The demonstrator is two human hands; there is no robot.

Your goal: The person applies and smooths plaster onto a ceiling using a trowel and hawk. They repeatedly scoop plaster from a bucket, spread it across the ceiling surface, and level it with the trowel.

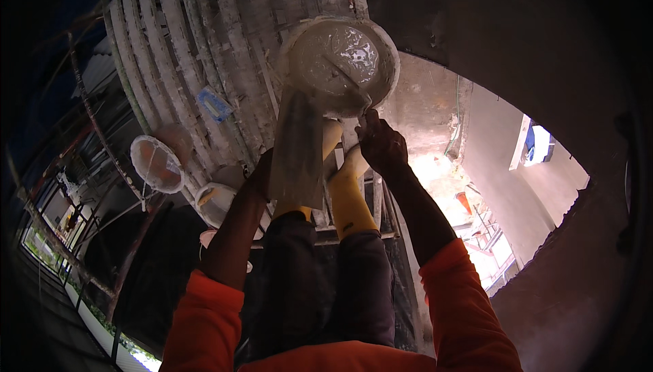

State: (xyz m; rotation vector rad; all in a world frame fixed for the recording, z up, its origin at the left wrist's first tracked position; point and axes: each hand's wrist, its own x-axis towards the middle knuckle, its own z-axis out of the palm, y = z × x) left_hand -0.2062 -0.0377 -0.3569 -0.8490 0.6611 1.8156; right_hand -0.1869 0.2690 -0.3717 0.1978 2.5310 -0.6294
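A wide round basin [389,66] of wet grey plaster stands in front of my feet. My right hand [384,144] is closed around the handle of a trowel [350,79], whose blade dips into the plaster. Before my shins, my left hand [262,173] holds a flat, rectangular plastering float [296,151], its long face turned up and smeared grey. That float hides most of the left fingers and stands just short of the basin's near rim.
My yellow boots [352,202] rest on a slatted platform [183,39]. A blue float [214,105] lies on the slats at left, near a whitish bucket [158,163] and another bucket [221,202]. Poles [102,127] rise at left. A grey wall [537,52] and a bright drop are at right.
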